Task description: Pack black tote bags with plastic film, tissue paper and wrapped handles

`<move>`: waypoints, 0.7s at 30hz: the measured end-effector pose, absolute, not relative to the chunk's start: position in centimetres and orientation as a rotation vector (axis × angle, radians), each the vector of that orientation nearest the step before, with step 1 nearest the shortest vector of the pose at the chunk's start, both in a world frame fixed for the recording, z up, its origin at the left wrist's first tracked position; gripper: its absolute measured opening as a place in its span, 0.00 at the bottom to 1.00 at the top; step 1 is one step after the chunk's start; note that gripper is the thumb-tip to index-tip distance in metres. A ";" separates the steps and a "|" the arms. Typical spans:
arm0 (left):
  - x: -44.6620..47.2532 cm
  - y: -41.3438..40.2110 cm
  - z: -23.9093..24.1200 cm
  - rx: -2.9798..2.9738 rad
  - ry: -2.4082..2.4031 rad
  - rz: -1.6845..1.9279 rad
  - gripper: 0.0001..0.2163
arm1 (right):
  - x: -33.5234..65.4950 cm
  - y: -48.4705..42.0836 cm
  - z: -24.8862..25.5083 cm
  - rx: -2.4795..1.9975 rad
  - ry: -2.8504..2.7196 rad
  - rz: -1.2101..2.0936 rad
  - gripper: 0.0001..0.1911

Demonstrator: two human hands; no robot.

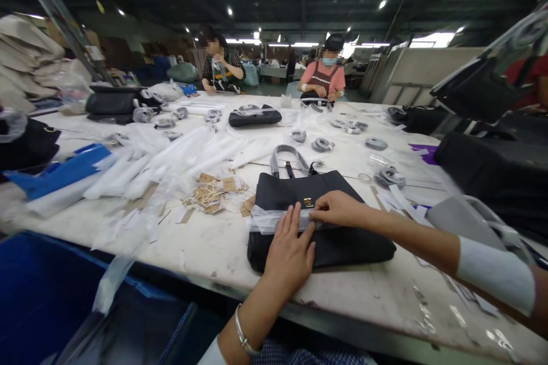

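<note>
On the black bag (317, 222), left hand (291, 254) flat, right hand's (338, 209) grip pinching half-hidden clear wrap (269, 219).

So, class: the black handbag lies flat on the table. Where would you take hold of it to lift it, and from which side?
Probably the grey handles: they loop free beyond the far top edge of the black handbag, so come from the far side. The body lies flat, and the left hand and right hand rest on its clear wrap.
</note>
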State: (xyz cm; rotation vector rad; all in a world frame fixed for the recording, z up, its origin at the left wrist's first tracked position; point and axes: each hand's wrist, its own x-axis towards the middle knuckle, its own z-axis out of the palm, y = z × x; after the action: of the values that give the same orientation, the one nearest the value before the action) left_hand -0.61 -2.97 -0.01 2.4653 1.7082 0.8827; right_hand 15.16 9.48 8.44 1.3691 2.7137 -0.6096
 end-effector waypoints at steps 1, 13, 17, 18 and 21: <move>-0.6 -3.0 0.0 2.468 1.710 0.877 0.23 | 15.1 9.6 8.3 1.382 2.707 -0.523 0.20; -0.7 -2.8 -0.2 2.572 1.709 0.731 0.22 | 14.2 9.4 8.9 1.385 2.603 -0.159 0.21; -0.8 -2.7 0.0 2.581 1.725 0.704 0.21 | 14.2 9.5 9.3 1.455 2.509 -0.039 0.25; -0.8 -2.7 0.0 2.586 1.724 0.700 0.21 | 14.6 9.7 9.5 1.488 2.465 0.000 0.27; -0.8 -2.7 0.1 2.605 1.729 0.692 0.21 | 17.3 10.3 10.4 1.612 2.311 0.074 0.28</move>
State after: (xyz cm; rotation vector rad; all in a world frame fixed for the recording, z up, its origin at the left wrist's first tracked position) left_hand -0.78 -2.72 0.07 2.6055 1.7292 0.6917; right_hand 17.31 10.27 10.39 1.6122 2.3109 0.0736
